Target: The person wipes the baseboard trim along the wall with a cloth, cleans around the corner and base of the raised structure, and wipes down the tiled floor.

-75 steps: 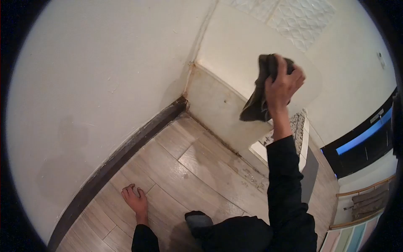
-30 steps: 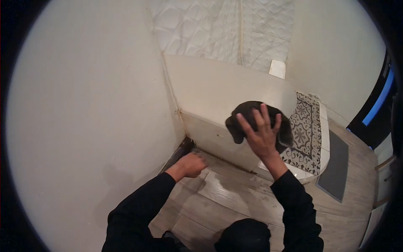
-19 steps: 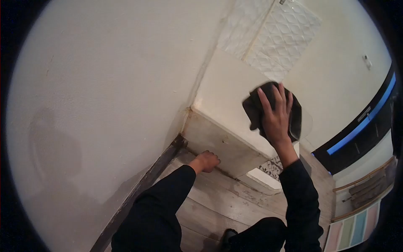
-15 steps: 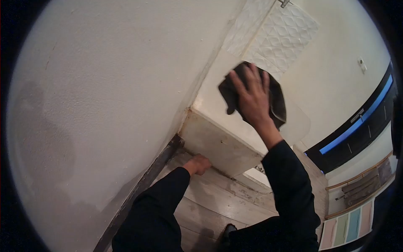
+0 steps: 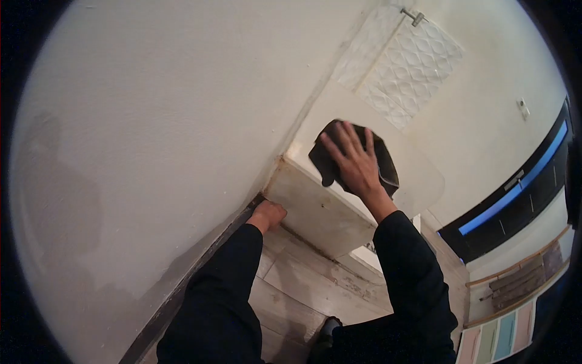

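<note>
My right hand [image 5: 357, 167] lies with its fingers spread on a dark cloth [image 5: 388, 164], pressing it to the pale top of a boxed ledge [image 5: 321, 203]. The cloth is crumpled, and its edges stick out on both sides of the hand. Lower down, my left hand [image 5: 270, 215] is closed in a fist beside the foot of the ledge, near the dark skirting board [image 5: 163, 318]. Nothing shows sticking out of that fist; its palm side is hidden.
A white wall [image 5: 163, 121] rises on the left. Patterned white tiles [image 5: 418, 67] with a metal fitting [image 5: 417, 18] are beyond the ledge. At right are a dark door [image 5: 515, 188], a rack [image 5: 521, 276] and pastel drawers [image 5: 504, 335]. Wood-look flooring [image 5: 297, 297] lies below.
My right hand and the cloth have slid down and slightly left over the ledge, nearer its front edge. The left fist has moved up and left, toward the wall corner. The view has shifted slightly.
</note>
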Tool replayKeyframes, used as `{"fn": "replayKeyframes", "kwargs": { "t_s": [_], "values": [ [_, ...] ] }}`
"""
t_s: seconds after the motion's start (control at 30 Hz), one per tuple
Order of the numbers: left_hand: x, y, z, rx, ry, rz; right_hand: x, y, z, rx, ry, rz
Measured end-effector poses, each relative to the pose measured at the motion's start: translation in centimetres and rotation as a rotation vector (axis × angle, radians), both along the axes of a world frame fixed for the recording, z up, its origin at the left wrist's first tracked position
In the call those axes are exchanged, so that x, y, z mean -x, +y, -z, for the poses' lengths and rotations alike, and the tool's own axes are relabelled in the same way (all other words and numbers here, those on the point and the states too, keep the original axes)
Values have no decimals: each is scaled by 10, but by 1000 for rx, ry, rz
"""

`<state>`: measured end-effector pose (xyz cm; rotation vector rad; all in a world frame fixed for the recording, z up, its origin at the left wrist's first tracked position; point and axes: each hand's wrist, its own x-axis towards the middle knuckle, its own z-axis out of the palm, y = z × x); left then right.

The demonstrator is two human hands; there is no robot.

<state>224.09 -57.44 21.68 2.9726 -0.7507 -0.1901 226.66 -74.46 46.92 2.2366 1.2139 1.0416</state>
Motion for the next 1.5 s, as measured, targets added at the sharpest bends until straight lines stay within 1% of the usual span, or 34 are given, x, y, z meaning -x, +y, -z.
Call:
{"fn": "replayKeyframes", "kwargs": {
  "t_s": [0.03, 0.1, 0.2, 0.3, 0.37, 0.47, 0.5, 0.53, 0.6, 0.63, 0.73, 0.77, 0.8, 0.87, 0.9, 1.0, 1.03, 1.13, 1.27, 1.3, 1.4, 1.5],
  "values": [
    [7, 6, -7, -12, 24, -19, -2, 8, -7, -60, -65, 29],
    [16, 16, -5, 68, 35, -71, -11, 26, -20, -144, -155, 84],
    [28, 23, -10, 118, 18, -86, -21, 54, -27, -264, -167, 75],
    [35, 22, -30, 94, 10, -82, -33, 72, -9, -385, -136, -42],
    [35, 18, -33, 60, 1, -86, -40, 74, 6, -435, -117, -98],
    [38, 13, -30, -52, 14, -85, -39, 58, 37, -325, -53, -138],
    [43, 10, -43, -115, 44, -72, -33, 47, 49, -275, 31, -171],
    [46, 4, -50, -175, 74, -46, -29, 31, 59, -226, 44, -179],
    [50, -1, -46, -153, 16, 8, -25, -1, 65, -92, 51, -208],
    [50, -1, -46, -126, -26, 23, -24, -19, 62, -68, 16, -211],
    [54, 6, -49, -140, -17, -24, -16, -44, 43, -182, -57, -176],
    [55, 12, -48, -120, -39, -34, -12, -50, 30, -173, -86, -104],
    [55, 20, -47, -98, -57, -48, -10, -50, 19, -234, -90, -77],
    [56, 37, -46, -107, -57, -89, -9, -42, 5, -301, -234, 8],
    [56, 44, -47, -138, -44, -110, -6, -36, 2, -348, -228, 10],
    [60, 59, -47, -239, -39, -99, -20, -22, 20, -395, -135, -116],
    [60, 58, -49, -270, -47, -81, -23, -22, 30, -334, -111, -137],
    [59, 43, -57, -243, 16, -145, -21, -34, 55, -171, -64, -182],
    [53, 39, -47, -149, -16, -110, -9, -73, 73, -114, -11, -165],
    [52, 34, -55, -207, 50, -130, -5, -86, 74, -105, -2, -152],
    [49, 33, -55, -171, -17, -115, 9, -129, 66, 3, -10, -96],
    [46, 36, -54, -129, -45, -106, 22, -172, 44, 35, -55, -5]
  ]
}}
